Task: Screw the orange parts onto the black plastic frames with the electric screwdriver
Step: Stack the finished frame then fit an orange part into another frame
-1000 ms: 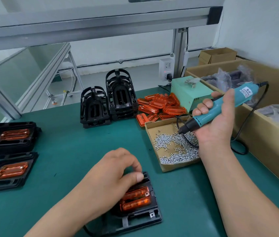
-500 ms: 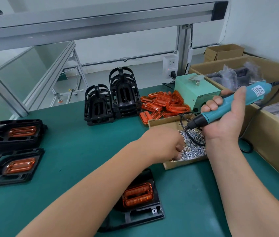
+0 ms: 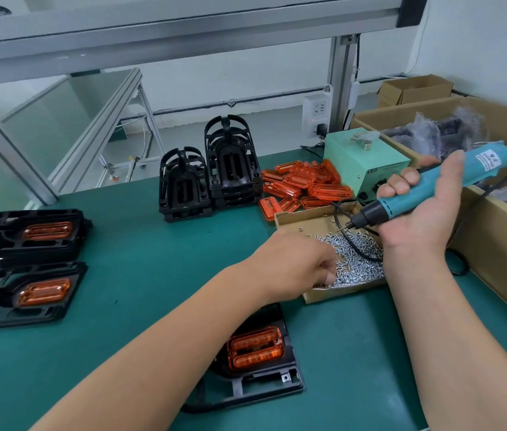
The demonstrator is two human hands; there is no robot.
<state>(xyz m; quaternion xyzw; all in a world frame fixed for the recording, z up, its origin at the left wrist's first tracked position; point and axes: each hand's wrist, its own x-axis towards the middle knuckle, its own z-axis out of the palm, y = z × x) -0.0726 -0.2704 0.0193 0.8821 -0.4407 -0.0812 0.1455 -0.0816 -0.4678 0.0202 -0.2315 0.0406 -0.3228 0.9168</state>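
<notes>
Curled left hand (image 3: 295, 265) digs in screws (image 3: 358, 259), pinch unclear; right hand (image 3: 420, 219) grips screwdriver (image 3: 438, 185) over box (image 3: 339, 294), tip pointing left. Frame (image 3: 261, 385) lies by table's (image 3: 152, 244) near edge, under left forearm.

Left hand (image 3: 295, 265) dips into the cardboard box (image 3: 336, 294) of screws (image 3: 359, 259); right hand (image 3: 423, 216) grips the electric screwdriver (image 3: 482, 165) above it.

1 head-worn view looks forward and down, close over the table (image 3: 152, 259).
</notes>
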